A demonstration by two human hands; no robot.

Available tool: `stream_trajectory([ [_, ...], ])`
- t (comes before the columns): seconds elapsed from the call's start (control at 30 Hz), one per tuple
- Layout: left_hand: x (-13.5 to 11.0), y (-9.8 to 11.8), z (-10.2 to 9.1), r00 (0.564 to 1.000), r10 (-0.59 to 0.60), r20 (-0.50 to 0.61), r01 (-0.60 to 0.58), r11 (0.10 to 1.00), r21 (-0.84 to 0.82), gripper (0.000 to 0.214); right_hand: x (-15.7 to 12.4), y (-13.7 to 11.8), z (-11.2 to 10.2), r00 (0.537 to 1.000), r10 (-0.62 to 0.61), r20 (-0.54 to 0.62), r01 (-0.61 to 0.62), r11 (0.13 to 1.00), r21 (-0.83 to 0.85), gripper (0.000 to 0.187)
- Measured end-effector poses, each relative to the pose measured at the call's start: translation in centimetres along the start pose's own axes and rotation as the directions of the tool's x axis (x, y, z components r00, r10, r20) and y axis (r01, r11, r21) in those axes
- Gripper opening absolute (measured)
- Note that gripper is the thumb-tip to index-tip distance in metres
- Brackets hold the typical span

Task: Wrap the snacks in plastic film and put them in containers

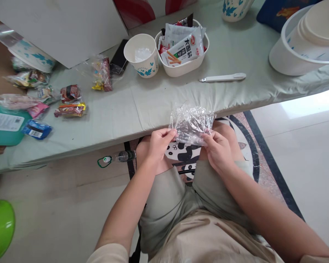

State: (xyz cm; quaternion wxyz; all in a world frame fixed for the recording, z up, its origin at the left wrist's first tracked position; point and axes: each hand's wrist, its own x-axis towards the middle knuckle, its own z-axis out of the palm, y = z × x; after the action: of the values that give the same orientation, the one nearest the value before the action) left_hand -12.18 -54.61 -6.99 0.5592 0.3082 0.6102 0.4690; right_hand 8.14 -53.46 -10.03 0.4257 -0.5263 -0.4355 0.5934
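Observation:
A crinkled clear plastic bag (192,124) is stretched between my two hands, over my knees at the table's front edge. My left hand (162,142) pinches its left side between thumb and fingers. On the other side, my right hand (217,146) grips the lower right corner in the same way. Nothing can be made out inside the bag. Beyond it on the cloth lies a white utility knife (223,77). A paper cup (141,54) with blue leaf prints holds some clear plastic, and beside it a white tub (185,69) is filled with snack packets (185,47).
Wrapped snacks (71,102) lie scattered at the left near a teal container (5,126). A black phone-like slab (119,56) rests behind the cup. At the right stands a white basin (281,54) holding stacked cups. A plastic bottle (123,156) is on the floor.

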Motion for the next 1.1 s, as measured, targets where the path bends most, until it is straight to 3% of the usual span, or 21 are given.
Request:
stream_trajectory([
  [0.1,-0.3,0.2,0.1,0.999,-0.020,-0.039,0.019,1.000,-0.006,0.027,0.1,-0.5,0.3,0.995,0.079,-0.065,-0.074,0.994,0.085,0.043],
  [0.17,-0.7,0.8,0.2,0.997,-0.071,-0.023,0.070,0.997,-0.037,0.048,0.1,-1.0,0.4,0.992,0.100,-0.072,-0.092,0.990,0.106,0.046],
  [0.27,-1.1,2.0,0.2,0.979,-0.184,0.083,0.193,0.975,-0.107,0.061,0.0,-1.9,0.5,0.997,0.073,0.005,-0.073,0.992,0.103,0.048],
  [0.37,-1.1,2.6,0.1,0.946,-0.264,0.189,0.284,0.954,-0.091,0.054,-0.2,-3.0,0.4,0.993,-0.009,0.121,-0.002,0.996,0.090,0.049],
  [0.43,-1.0,2.3,-0.1,0.928,-0.283,0.244,0.296,0.955,-0.017,0.045,-0.4,-3.7,0.3,0.984,0.000,0.179,-0.014,0.997,0.080,0.048],
  [0.57,-1.2,1.2,-0.5,0.942,-0.151,0.300,0.142,0.988,0.054,0.029,-0.6,-4.7,0.2,0.940,0.215,0.264,-0.202,0.976,-0.078,0.038],
  [0.67,-1.3,1.2,-0.8,0.935,-0.132,0.330,0.106,0.990,0.094,0.032,-0.6,-5.1,0.3,0.905,0.287,0.313,-0.232,0.951,-0.202,0.033],
  [0.77,-1.5,1.6,-1.1,0.928,-0.184,0.324,0.163,0.982,0.092,0.032,-0.3,-5.2,0.2,0.921,0.235,0.311,-0.183,0.965,-0.188,0.035],
  [0.9,-1.7,1.9,-1.8,0.936,-0.104,0.336,0.123,0.992,-0.036,0.029,0.1,-5.1,-0.4,0.957,0.063,0.285,-0.056,0.998,-0.033,0.026],
  [1.03,-1.7,1.8,-2.7,0.924,-0.052,0.379,0.121,0.980,-0.160,0.027,0.1,-5.0,-1.6,0.909,0.039,0.414,-0.063,0.997,0.044,0.033],
  [1.1,-1.6,1.9,-3.1,0.916,-0.035,0.401,0.090,0.989,-0.121,0.035,0.1,-4.9,-2.2,0.870,0.022,0.492,-0.038,0.999,0.023,0.047],
])
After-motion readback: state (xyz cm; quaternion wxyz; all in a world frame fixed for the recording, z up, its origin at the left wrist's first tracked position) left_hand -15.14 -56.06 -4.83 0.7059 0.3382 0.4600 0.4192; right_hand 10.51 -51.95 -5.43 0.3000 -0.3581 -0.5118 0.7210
